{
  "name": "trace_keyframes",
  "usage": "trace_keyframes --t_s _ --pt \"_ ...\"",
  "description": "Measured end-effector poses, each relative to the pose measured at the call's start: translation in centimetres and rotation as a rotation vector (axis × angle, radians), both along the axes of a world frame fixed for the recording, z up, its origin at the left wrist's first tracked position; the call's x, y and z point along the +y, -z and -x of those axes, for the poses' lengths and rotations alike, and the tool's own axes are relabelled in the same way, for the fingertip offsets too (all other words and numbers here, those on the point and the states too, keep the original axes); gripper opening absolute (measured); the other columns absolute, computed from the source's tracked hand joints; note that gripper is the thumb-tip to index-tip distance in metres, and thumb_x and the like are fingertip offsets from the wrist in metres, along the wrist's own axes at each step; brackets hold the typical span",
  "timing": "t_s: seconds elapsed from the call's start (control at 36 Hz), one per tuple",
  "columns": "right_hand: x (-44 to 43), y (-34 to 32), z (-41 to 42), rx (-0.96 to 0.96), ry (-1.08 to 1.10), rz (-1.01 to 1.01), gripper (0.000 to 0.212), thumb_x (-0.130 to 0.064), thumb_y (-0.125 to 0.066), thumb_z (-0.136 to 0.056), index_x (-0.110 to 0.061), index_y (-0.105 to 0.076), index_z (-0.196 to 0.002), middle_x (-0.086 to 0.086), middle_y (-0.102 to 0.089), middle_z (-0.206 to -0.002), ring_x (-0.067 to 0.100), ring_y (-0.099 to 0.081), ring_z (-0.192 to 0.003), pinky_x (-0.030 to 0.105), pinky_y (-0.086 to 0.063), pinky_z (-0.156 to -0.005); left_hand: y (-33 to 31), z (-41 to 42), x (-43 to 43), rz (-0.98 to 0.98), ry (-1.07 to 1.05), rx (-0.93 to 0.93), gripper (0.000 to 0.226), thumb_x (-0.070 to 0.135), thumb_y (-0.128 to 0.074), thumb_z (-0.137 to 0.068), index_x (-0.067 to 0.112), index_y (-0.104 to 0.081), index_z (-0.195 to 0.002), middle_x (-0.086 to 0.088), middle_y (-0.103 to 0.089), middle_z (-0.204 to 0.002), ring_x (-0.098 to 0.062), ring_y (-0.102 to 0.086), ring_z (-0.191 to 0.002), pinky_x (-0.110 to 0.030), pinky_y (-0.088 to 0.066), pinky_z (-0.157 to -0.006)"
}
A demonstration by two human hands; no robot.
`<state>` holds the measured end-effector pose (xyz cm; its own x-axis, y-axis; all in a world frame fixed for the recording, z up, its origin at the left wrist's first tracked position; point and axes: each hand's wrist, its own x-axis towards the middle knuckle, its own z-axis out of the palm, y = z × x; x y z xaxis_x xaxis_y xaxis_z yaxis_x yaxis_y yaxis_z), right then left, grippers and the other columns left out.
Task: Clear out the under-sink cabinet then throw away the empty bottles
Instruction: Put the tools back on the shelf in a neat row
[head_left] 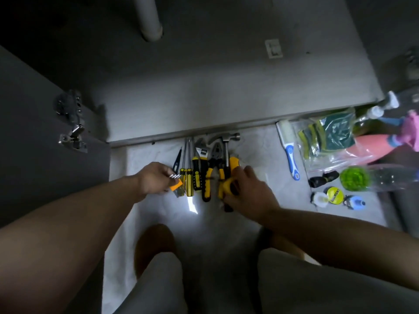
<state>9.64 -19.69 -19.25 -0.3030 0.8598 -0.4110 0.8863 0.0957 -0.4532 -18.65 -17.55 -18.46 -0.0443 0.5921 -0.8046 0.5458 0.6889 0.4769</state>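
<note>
The under-sink cabinet floor (204, 91) lies bare ahead, with a grey drain pipe (148, 19) coming down at the back. On the floor in front, a row of yellow-and-black tools (199, 173) lies side by side: screwdrivers, a wrench, pliers, a hammer (226, 141). My left hand (154, 180) is shut on an orange holder of hex keys (175, 181) at the row's left end. My right hand (247, 191) grips a yellow tape measure (226, 186) at the row's right end. A clear plastic bottle (385, 177) lies on its side at the right.
The open cabinet door with its hinge (72, 123) stands at the left. To the right lie a lint roller (288, 146), a bag of sponges (328, 134), a pink spray bottle (374, 143), a green scrubber (353, 179) and small round items (335, 196). My knees fill the bottom.
</note>
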Motion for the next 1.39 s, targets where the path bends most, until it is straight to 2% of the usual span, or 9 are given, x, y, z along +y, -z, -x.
trace_keyframes --t_s 0.11,0.44,0.53,0.69,0.81,0.92,1.0,1.08,1.39 --pt "4.7 0.8 -3.7 -0.035 0.374 0.09 0.058 -0.047 -0.073 -0.081 -0.022 -0.045 -0.125 0.009 -0.043 -0.12 0.038 -0.061 -0.097 0.051 -0.056 -0.083 -0.5 -2.3 0.5 0.047 -0.105 -0.157 0.028 0.017 -0.07 -0.094 -0.003 -0.067 -0.115 -0.018 -0.07 -0.105 -0.017 -0.066 -0.085 -0.018 -0.06 -0.068" --pt "9.9 2.6 -4.3 0.092 0.739 0.054 0.062 -0.019 -0.073 -0.084 -0.021 -0.043 -0.138 0.017 -0.036 -0.131 0.026 -0.051 -0.089 0.033 -0.05 -0.076 -1.6 -8.7 1.7 0.081 -0.221 -0.328 0.032 0.01 -0.07 -0.093 0.0 -0.066 -0.123 -0.021 -0.071 -0.116 -0.025 -0.073 -0.094 -0.026 -0.063 -0.076" --pt "7.3 1.7 -3.3 0.202 0.646 -0.062 0.044 -0.019 -0.059 -0.089 -0.011 -0.046 -0.13 0.017 -0.049 -0.123 0.023 -0.054 -0.086 0.037 -0.049 -0.072 -1.8 -9.5 1.9 0.08 -0.24 -0.319 0.031 0.006 -0.067 -0.095 -0.004 -0.064 -0.124 -0.025 -0.07 -0.118 -0.034 -0.072 -0.105 -0.025 -0.063 -0.077" --pt "2.4 -0.3 -1.8 0.586 0.379 0.501 0.017 -0.036 -0.062 -0.096 -0.02 -0.067 -0.097 -0.008 -0.07 -0.078 0.007 -0.068 -0.072 0.018 -0.051 -0.057 -1.9 -11.5 2.0 0.085 -0.255 -0.368 0.032 0.002 -0.067 -0.094 -0.007 -0.063 -0.124 -0.027 -0.069 -0.117 -0.032 -0.07 -0.1 -0.028 -0.062 -0.08" --pt "1.7 -0.6 -3.0 0.587 0.505 0.476 0.011 -0.02 -0.06 -0.098 -0.012 -0.063 -0.092 -0.003 -0.065 -0.067 0.01 -0.06 -0.061 0.024 -0.046 -0.055 -1.4 -12.7 1.6 0.079 -0.247 -0.404 0.026 0.006 -0.064 -0.098 -0.001 -0.063 -0.123 -0.021 -0.071 -0.112 -0.024 -0.072 -0.092 -0.033 -0.062 -0.087" --pt "1.5 -0.2 -6.0 0.591 0.75 0.447 0.014 -0.02 -0.058 -0.099 -0.009 -0.067 -0.098 0.015 -0.07 -0.088 0.024 -0.063 -0.076 0.038 -0.05 -0.069 -0.6 -12.3 1.5 -0.031 -0.029 -0.204 0.022 0.002 -0.059 -0.097 0.009 -0.066 -0.117 -0.012 -0.07 -0.103 -0.023 -0.07 -0.095 -0.036 -0.06 -0.09" --pt "1.7 0.5 -7.8 0.613 0.982 0.435 0.013 -0.023 -0.064 -0.095 -0.011 -0.068 -0.098 0.006 -0.075 -0.084 0.021 -0.067 -0.078 0.033 -0.051 -0.069 0.0 -11.4 1.6 -0.185 0.186 0.02 0.026 0.006 -0.053 -0.097 0.017 -0.067 -0.115 -0.006 -0.067 -0.103 -0.017 -0.064 -0.085 -0.019 -0.05 -0.067" --pt "2.0 1.2 -8.7 0.637 1.08 0.467 0.014 -0.019 -0.064 -0.096 -0.011 -0.066 -0.106 0.008 -0.077 -0.09 0.018 -0.073 -0.074 0.029 -0.053 -0.065 0.5 -10.6 1.4 -0.267 0.362 0.142 0.036 0.012 -0.061 -0.094 0.022 -0.062 -0.128 -0.005 -0.048 -0.123 -0.019 -0.06 -0.101 -0.022 -0.049 -0.089" --pt "2.9 -1.4 -7.8 0.261 0.69 0.395 0.03 -0.016 -0.06 -0.096 -0.018 -0.047 -0.123 0.013 -0.065 -0.098 0.028 -0.067 -0.076 0.036 -0.057 -0.06 -1.1 -9.2 1.5 -0.166 0.676 0.15 0.06 0.019 -0.06 -0.099 0.023 -0.039 -0.155 -0.005 -0.034 -0.159 -0.021 -0.029 -0.149 -0.028 -0.025 -0.121"
